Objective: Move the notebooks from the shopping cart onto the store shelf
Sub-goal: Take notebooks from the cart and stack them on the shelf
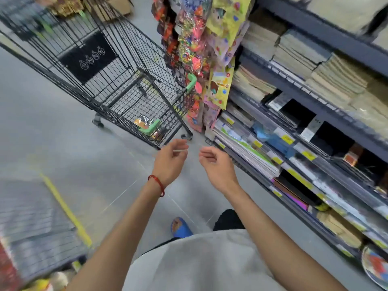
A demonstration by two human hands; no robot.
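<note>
fingers (180,145) of both hands loosely curled and empty, short of the shopping cart (117,80).

At upper centre you see hanging toy packets (189,38), a blue shoe (181,227) at bottom centre, a yellow floor line (65,208) at lower left.

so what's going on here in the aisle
A person stands in a store aisle between a black wire shopping cart and a store shelf stacked with notebooks and paper goods. Both hands are out in front and hold no notebook: the left hand, with a red string at the wrist, and the right hand hang loosely curled over the floor. A few shiny wrapped items lie in the cart's far end; whether they are notebooks is too blurred to tell.
</note>
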